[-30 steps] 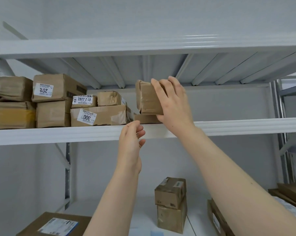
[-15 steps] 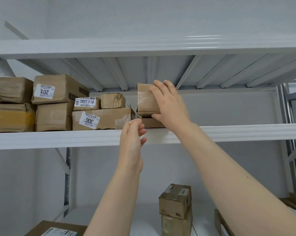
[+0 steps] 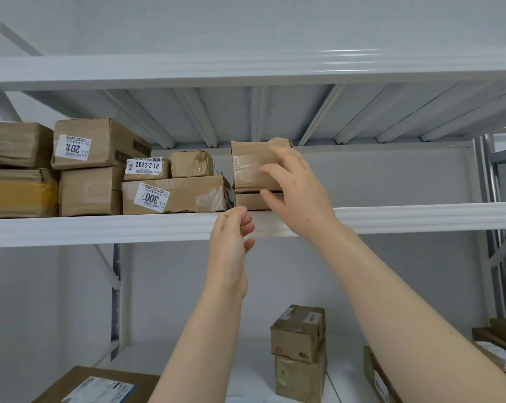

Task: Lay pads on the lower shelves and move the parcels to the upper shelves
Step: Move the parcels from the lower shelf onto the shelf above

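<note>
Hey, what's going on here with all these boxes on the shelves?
A person is putting parcels on the upper shelf. Their right hand has its fingers spread against a small taped parcel that sits on a flat parcel, at the right end of the row of parcels. The left hand hovers by the shelf's front edge, loosely curled, holding nothing. Two stacked parcels wait on the lower shelf.

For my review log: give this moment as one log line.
step: stacking | right hand: touches taped parcel atop flat parcel, upper shelf | left hand: empty, at shelf edge
</note>
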